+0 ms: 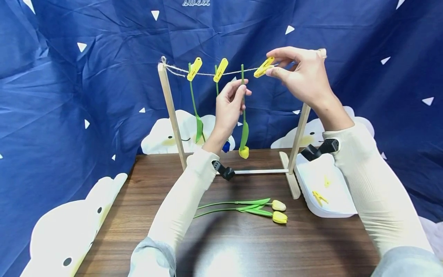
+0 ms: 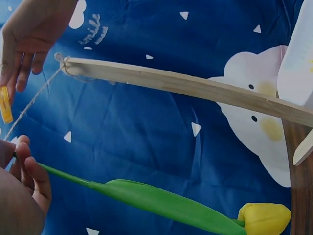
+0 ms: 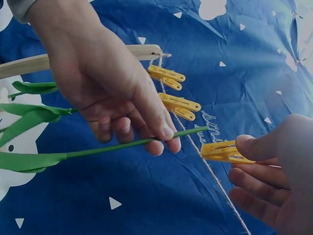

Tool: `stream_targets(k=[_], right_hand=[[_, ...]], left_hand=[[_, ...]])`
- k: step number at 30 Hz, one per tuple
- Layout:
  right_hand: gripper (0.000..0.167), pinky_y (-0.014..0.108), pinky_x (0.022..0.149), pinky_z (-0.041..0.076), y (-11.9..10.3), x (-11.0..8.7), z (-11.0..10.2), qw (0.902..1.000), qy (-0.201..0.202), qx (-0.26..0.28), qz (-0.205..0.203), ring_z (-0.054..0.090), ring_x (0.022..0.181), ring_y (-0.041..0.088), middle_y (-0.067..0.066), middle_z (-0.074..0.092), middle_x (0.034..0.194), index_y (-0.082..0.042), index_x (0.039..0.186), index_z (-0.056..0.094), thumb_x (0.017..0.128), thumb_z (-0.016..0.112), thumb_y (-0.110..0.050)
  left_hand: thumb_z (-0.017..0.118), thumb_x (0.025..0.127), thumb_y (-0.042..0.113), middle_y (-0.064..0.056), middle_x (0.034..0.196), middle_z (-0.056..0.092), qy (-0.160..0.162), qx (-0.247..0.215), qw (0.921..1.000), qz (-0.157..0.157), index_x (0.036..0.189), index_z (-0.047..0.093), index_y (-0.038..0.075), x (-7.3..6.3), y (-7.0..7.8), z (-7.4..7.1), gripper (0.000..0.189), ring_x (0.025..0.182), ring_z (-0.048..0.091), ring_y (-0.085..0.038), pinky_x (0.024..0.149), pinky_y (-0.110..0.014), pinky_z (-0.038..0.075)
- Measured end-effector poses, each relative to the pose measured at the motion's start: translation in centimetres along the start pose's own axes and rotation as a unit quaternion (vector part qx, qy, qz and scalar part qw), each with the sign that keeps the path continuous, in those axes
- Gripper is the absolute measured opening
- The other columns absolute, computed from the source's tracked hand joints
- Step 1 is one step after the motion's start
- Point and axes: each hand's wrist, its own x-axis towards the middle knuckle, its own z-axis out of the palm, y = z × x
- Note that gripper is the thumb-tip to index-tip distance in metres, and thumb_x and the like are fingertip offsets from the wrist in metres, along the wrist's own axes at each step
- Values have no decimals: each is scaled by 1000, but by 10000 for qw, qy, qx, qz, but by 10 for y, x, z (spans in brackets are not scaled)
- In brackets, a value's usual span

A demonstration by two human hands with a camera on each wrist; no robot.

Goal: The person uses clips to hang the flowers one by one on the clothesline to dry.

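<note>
My left hand (image 1: 230,102) pinches the green stem of a yellow artificial tulip (image 1: 243,152), which hangs flower-down with its stem top at the string (image 1: 232,73). To its right, my right hand (image 1: 302,73) pinches a yellow clothespin (image 1: 264,67) close to the string. In the right wrist view, the clothespin (image 3: 226,152) sits beside the stem (image 3: 117,147), apart from it. Two more yellow clothespins (image 1: 194,69) (image 1: 220,70) clip stems onto the string farther left. A blue bloom (image 1: 226,147) shows partly behind my left wrist.
Wooden posts (image 1: 172,111) hold the string, joined below by a white rod (image 1: 261,171). Two tulips (image 1: 279,217) lie on the brown table (image 1: 155,215). A white tray (image 1: 325,211) at the right holds yellow clothespins (image 1: 319,197). A blue cloth (image 1: 104,77) hangs behind.
</note>
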Motion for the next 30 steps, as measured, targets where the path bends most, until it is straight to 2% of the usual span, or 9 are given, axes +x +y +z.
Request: stream_targets(k=[5, 9, 15, 19, 24, 30], right_hand=[[33, 11, 73, 48, -2, 6, 5, 9999, -87, -39, -67, 62, 83, -6, 13, 80, 115, -15, 130, 78, 98, 79, -22], [31, 9, 69, 49, -5, 12, 8, 9999, 24, -42, -119, 62, 77, -5, 13, 80, 114, -14, 129, 78, 99, 79, -23], [27, 10, 81, 53, -8, 21, 13, 9996, 215, 190, -8, 65, 82, -9, 13, 81, 116, -10, 123, 81, 98, 80, -21], [24, 11, 84, 56, -10, 24, 18, 9992, 247, 246, 204, 68, 85, -10, 12, 81, 116, -9, 119, 82, 97, 80, -19], [22, 10, 77, 54, -13, 26, 23, 9982, 337, 268, 413, 72, 85, -7, 10, 82, 114, -9, 114, 84, 95, 82, -20], [21, 11, 72, 53, -16, 26, 29, 9970, 405, 411, 523, 72, 83, -9, 11, 82, 111, -8, 111, 84, 95, 83, -21]], left_hand=[[59, 111, 18, -16, 103, 75, 110, 73, 9999, -58, 133, 69, 5, 3, -2, -1, 27, 61, 51, -12, 55, -22, 46], [59, 111, 18, -19, 107, 75, 169, 68, 9998, -127, 134, 69, 5, 4, -1, -1, 28, 62, 50, -11, 55, -20, 46], [59, 111, 18, -15, 104, 75, 251, 86, 9995, -151, 133, 69, 5, 5, -1, -1, 27, 62, 51, -11, 55, -20, 46], [59, 111, 18, -19, 107, 75, 281, 128, 9995, -112, 131, 69, 6, 6, -2, -1, 26, 62, 51, -11, 57, -20, 47], [58, 111, 17, -27, 110, 72, 285, 139, 9995, -90, 131, 68, 4, 6, -3, 0, 26, 63, 51, -10, 58, -20, 46], [58, 111, 18, -18, 106, 73, 324, 188, 9992, -140, 129, 69, 5, 5, -2, 1, 25, 66, 53, -11, 61, -19, 48]])
